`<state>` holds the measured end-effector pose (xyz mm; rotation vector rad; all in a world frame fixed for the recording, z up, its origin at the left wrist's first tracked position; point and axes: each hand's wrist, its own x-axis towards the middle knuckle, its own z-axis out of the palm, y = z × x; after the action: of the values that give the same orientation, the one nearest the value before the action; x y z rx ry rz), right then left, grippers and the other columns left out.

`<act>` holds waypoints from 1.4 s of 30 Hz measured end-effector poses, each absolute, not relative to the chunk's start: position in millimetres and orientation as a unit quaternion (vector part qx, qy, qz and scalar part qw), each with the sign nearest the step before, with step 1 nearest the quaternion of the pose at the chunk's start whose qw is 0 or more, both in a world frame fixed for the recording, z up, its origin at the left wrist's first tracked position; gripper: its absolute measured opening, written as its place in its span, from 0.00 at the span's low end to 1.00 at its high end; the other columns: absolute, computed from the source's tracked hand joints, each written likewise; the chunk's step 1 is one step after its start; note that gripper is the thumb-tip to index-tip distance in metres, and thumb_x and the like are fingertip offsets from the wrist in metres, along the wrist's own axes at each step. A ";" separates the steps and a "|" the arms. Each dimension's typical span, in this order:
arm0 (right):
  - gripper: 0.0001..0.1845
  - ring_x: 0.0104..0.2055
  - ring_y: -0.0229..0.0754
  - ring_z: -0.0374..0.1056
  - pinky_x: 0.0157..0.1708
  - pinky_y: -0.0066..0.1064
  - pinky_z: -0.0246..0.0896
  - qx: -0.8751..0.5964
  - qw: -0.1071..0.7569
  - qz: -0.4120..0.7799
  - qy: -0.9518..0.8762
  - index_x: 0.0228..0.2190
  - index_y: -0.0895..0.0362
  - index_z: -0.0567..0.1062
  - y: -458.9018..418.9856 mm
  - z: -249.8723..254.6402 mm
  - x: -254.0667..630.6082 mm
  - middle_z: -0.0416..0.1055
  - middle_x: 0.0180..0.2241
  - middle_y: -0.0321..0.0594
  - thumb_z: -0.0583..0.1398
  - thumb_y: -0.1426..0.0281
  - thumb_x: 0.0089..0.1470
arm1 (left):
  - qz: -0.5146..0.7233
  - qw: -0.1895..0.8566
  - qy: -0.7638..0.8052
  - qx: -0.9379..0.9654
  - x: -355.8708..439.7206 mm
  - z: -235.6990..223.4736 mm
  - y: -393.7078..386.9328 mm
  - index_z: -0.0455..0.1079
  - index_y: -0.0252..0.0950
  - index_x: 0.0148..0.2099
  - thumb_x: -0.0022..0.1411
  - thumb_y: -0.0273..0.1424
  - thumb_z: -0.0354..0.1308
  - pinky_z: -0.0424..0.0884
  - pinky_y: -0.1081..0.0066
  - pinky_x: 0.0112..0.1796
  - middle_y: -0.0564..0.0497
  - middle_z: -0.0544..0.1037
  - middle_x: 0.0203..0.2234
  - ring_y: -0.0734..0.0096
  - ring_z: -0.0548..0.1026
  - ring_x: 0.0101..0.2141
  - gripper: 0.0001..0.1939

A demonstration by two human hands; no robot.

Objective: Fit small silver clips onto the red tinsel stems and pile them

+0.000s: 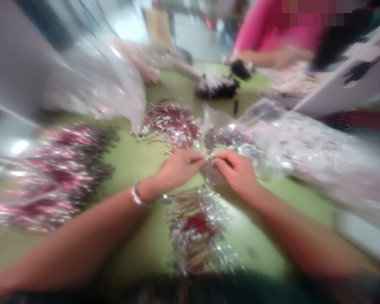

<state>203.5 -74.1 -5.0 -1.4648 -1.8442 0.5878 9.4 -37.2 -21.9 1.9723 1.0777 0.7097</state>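
Note:
My left hand (185, 166) and my right hand (236, 169) meet fingertip to fingertip over the middle of the green table (129, 156). Both are closed in a pinch on something tiny between them, too small and blurred to name. Just behind the fingers lies a pile of dark red strands with silvery shiny ends (174, 122). Closer to my body is a second bunch of red and silver strands (199, 228). An open clear plastic bag (250, 135) with small shiny pieces sits right behind my right hand.
Many pink-red bundles with dark ends (60, 173) lie at the left. A large clear plastic bag (104, 80) stands behind them. Filled plastic bags (313, 143) spread along the right. A black-tipped bundle (217, 86) lies farther back. Across the table sits a person in a pink top (262, 29).

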 end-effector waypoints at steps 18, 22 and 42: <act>0.09 0.29 0.38 0.68 0.31 0.31 0.58 -0.530 0.246 0.249 -0.772 0.29 0.53 0.76 -72.3 2.4 209.9 0.76 0.27 0.36 0.56 0.66 0.57 | 0.192 0.136 0.310 0.921 2.8 -16.4 -38.2 0.75 0.35 0.38 0.68 0.28 0.48 0.64 0.71 0.29 0.50 0.78 0.27 0.73 0.71 0.26 0.14; 0.11 0.25 0.36 0.66 0.29 0.31 0.57 -0.550 0.188 0.317 -0.749 0.22 0.55 0.73 -75.0 11.0 204.9 0.73 0.22 0.35 0.57 0.68 0.55 | 0.123 0.031 0.221 0.967 0.6 -15.3 -40.1 0.74 0.33 0.41 0.67 0.29 0.49 0.63 0.70 0.26 0.48 0.75 0.26 0.70 0.69 0.26 0.12; 0.13 0.34 0.42 0.68 0.33 0.35 0.56 -0.590 0.094 0.100 -0.796 0.30 0.54 0.78 -36.9 -0.5 250.9 0.76 0.32 0.41 0.54 0.67 0.59 | 0.064 0.156 0.320 0.932 -12.0 -5.3 -12.0 0.73 0.34 0.34 0.63 0.25 0.51 0.65 0.66 0.42 0.46 0.73 0.33 0.66 0.70 0.38 0.10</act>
<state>250.9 -36.9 -0.5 -1.7506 -2.3608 0.2976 -12.0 -12.0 -5.3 2.6694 0.9164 0.1819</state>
